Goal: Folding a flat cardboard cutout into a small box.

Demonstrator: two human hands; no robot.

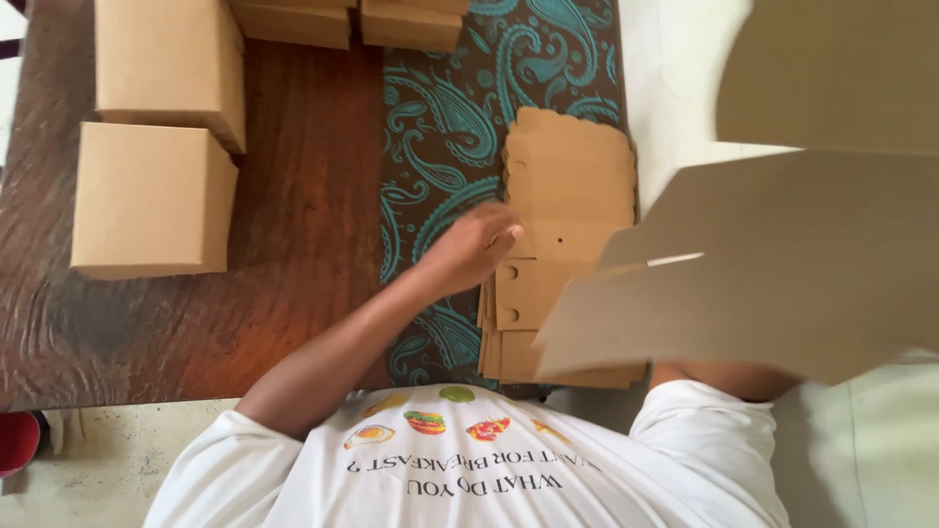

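Head view: left hand (476, 244) sits mid-frame, reaching in from the lower centre, fingers (507, 233) loosely curled and resting on the stack of flat brown die-cut cardboard blanks (567, 186). Can't tell whether it pinches a sheet or only touches the top one.

The stack lies centre-right of the frame, on the teal paisley-patterned cloth runner (440, 117), with scalloped edges toward the top and small round holes near the hand.

A large flat brown cardboard sheet (773, 264) is held up close to the camera, filling the right side and covering the lower right part of the stack. A second flap of it shows at upper right. The right forearm appears just below this sheet at lower right; the right hand itself is hidden behind the board, so its grip can't be seen.

Upper left of the frame: two folded brown cardboard boxes (156, 196) stand touching each other on the dark wooden table (293, 244). More boxes (342, 22) line the top edge.

Bottom: the person's white t-shirt w/ food prints (469, 469). A red object (18, 440) sits at the far lower left on the pale floor.
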